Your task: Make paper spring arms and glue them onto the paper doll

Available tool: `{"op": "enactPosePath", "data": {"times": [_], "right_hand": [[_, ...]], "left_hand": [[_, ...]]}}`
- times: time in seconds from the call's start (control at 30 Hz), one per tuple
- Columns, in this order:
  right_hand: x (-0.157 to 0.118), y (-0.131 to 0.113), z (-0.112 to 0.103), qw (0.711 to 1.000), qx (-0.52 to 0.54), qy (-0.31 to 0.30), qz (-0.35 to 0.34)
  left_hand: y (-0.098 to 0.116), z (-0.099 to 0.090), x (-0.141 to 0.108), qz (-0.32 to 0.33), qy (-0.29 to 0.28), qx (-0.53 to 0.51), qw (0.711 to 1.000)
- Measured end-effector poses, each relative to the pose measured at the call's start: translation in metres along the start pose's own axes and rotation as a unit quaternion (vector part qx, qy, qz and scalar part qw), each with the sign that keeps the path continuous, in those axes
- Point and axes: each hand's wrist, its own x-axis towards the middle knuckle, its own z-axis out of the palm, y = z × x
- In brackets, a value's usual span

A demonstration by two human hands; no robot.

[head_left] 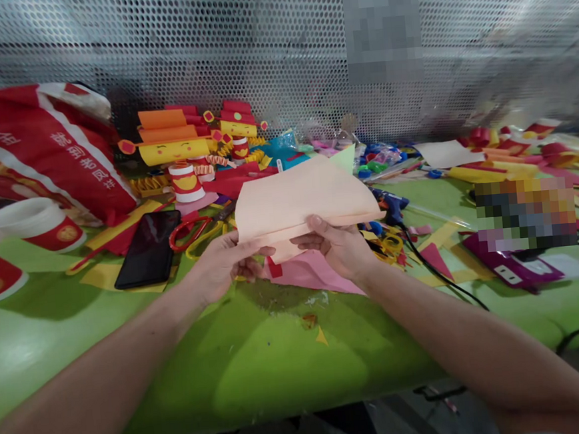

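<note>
A sheet of pale peach paper (302,192) is held up over the green table, its near edge folded or curled over. My left hand (228,265) grips its lower left edge, with the fingers partly under it. My right hand (339,243) pinches the near edge right of the middle, thumb on top. Pink paper (319,273) lies on the table beneath, with a small red piece (274,266) on it. Red-handled scissors (186,233) and yellow-handled scissors (205,237) rest just left of the paper.
A black phone (149,249), paper cups (37,223) and a red bag (54,152) are on the left. Paper figures (177,155) stand behind. A blue glue gun (391,203) with a black cable and a purple box (514,263) lie right on the green table (281,371).
</note>
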Motion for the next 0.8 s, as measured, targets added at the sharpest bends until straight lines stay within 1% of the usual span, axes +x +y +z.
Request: {"op": "enactPosePath", "data": {"times": [0.1,0.17,0.23,0.37,0.43,0.5,0.6,0.67,0.73,0.8], "right_hand": [[0.0,0.001,0.0,1.0,-0.003,-0.01,-0.008],[-0.001,0.002,-0.001,1.0,-0.003,-0.017,-0.012],[-0.001,0.002,-0.001,1.0,-0.003,-0.024,-0.01],[-0.001,0.002,-0.001,0.999,0.001,-0.035,0.007],[-0.001,0.002,-0.001,0.999,0.006,-0.036,0.015],[-0.001,0.001,-0.001,0.999,0.012,-0.034,0.016],[-0.002,0.0,0.0,0.999,0.016,-0.027,0.008],[-0.002,0.001,0.001,1.0,0.013,-0.027,0.003],[-0.002,0.002,0.001,0.999,0.01,-0.03,0.002],[-0.002,0.004,0.002,0.999,0.008,-0.032,0.004]], "left_hand": [[0.0,0.001,0.0,-0.027,-0.001,-0.028,0.999],[-0.002,0.002,0.0,-0.025,0.01,-0.045,0.999],[-0.004,0.004,0.001,-0.003,0.027,-0.052,0.998],[-0.007,0.007,0.002,0.08,0.07,-0.043,0.993],[-0.006,0.008,0.002,0.103,0.08,-0.048,0.99],[-0.005,0.008,0.001,0.085,0.064,-0.071,0.992],[-0.002,0.009,-0.002,0.016,-0.001,-0.108,0.994],[-0.001,0.01,-0.004,-0.017,-0.034,-0.103,0.994],[-0.002,0.01,-0.005,-0.026,-0.035,-0.074,0.996],[-0.004,0.011,-0.006,-0.023,-0.016,-0.043,0.999]]}}
